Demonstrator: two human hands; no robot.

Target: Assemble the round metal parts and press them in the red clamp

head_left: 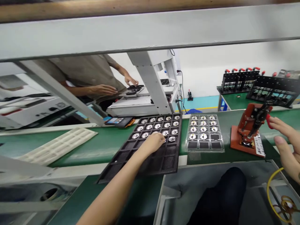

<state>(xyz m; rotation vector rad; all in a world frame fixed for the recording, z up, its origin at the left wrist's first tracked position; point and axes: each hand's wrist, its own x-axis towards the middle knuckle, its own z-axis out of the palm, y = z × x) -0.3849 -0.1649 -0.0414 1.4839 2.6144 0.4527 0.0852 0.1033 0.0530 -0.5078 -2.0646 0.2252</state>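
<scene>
My left hand (153, 142) reaches over a black compartment tray (170, 161), fingers bent together at its third row of round silver parts (157, 126). Whatever the fingertips grip is hidden beneath them. On the right, my right hand (287, 140) is open, thumb apart from the fingers. Its fingertips are at the red handle (269, 121) of a toggle clamp on a reddish-brown fixture (236, 142); whether they touch it I cannot tell. Between the hands lies a clear plastic tray (222, 137) with similar round parts in its upper pockets and dark squares in the lowest ones.
A pale tray (61, 147) and a handheld device (119, 122) lie left on the green bench. Across it, a co-worker's hands (103, 90) are at a white machine (131, 106). Black clamp fixtures (241, 81) stand far right. A white beam (150, 34) crosses above.
</scene>
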